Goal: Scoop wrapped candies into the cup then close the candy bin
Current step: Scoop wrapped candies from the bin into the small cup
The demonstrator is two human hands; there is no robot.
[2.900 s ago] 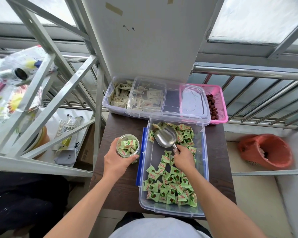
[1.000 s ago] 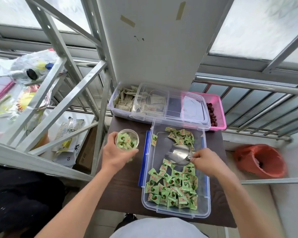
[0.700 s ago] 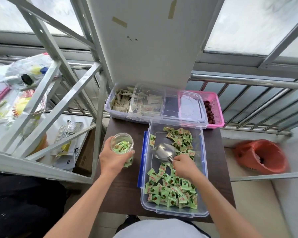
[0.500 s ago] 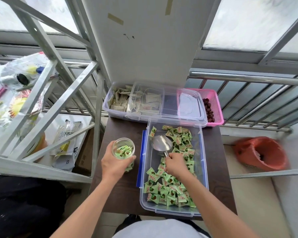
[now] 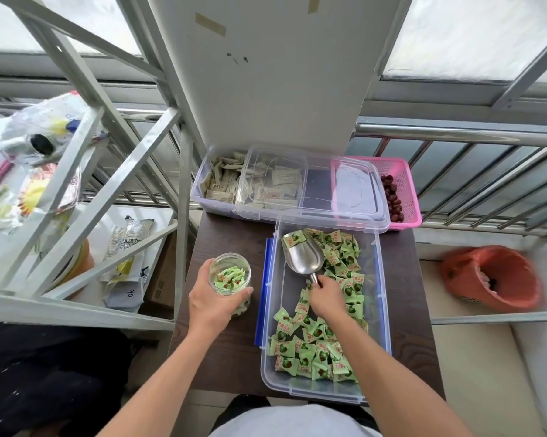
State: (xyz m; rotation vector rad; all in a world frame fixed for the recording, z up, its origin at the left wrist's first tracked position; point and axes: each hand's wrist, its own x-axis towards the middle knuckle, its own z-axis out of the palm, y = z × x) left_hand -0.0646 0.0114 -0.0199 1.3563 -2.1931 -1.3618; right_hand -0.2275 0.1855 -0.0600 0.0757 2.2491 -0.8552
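An open clear candy bin [image 5: 382,313] with a blue latch holds green wrapped candies [image 5: 313,351] at its near and far ends. My right hand [image 5: 325,298] grips the handle of a metal scoop [image 5: 303,257]; the scoop lies in the bin's far left part with one candy at its tip. My left hand [image 5: 213,305] holds a clear cup [image 5: 230,274] upright on the dark table [image 5: 224,361], left of the bin; green candies fill its lower part. The bin's clear lid [image 5: 344,197] lies across the boxes behind.
Behind the bin stand a clear box of pale wrapped candies [image 5: 221,187] and a pink basket with dark red fruits [image 5: 401,197]. A metal rack [image 5: 76,171] with bags stands at the left. An orange basket [image 5: 493,279] lies on the floor at the right.
The scoop has gone from the bin's middle to its far left end, now carrying one candy. My left hand has kept the cup upright beside the bin throughout.
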